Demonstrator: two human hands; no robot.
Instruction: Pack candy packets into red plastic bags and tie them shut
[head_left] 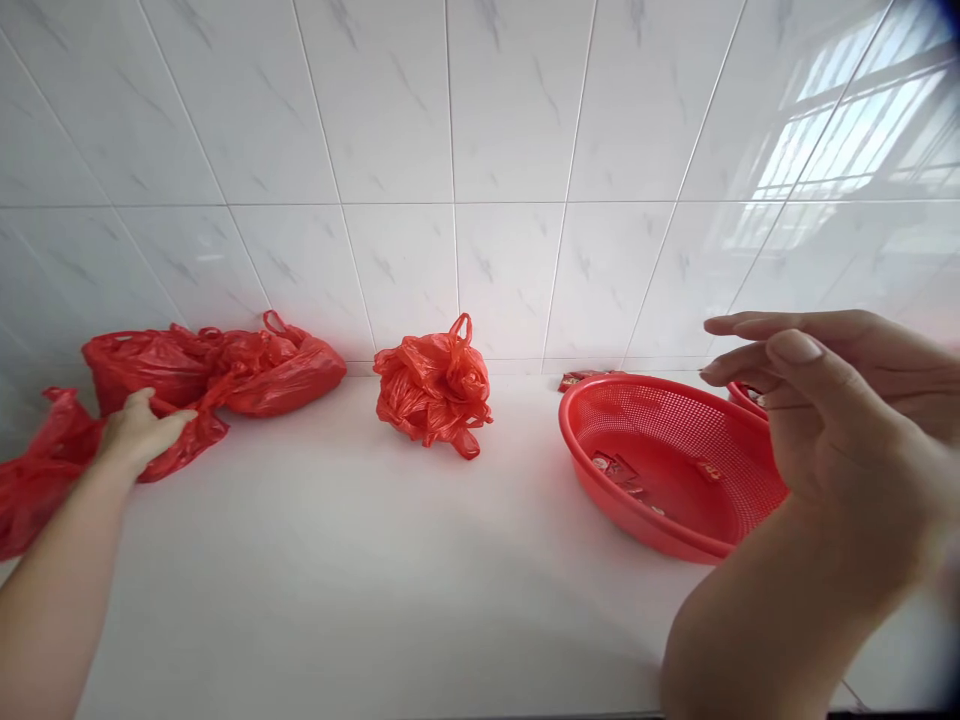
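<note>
My left hand point(142, 432) reaches to the far left and grips a red plastic bag point(184, 460), with the thumb on top and the other fingers partly hidden. Beside it, fuller red bags point(285, 370) lie against the wall. My right hand point(840, 400) is raised over the right side of a red plastic basket point(675, 530). Its fingers are stretched out, apart from the thumb, and it holds nothing. A few small red wrapped pieces point(622, 475) lie on the basket's floor. The hand and forearm hide the basket's right end.
A crumpled bunch of red plastic bags point(433, 385) sits mid-counter near the wall. Small red packets point(589, 378) lie behind the basket. Part of another red container point(746, 398) shows behind my right hand. White tiles point(510, 280) back the white counter point(360, 590).
</note>
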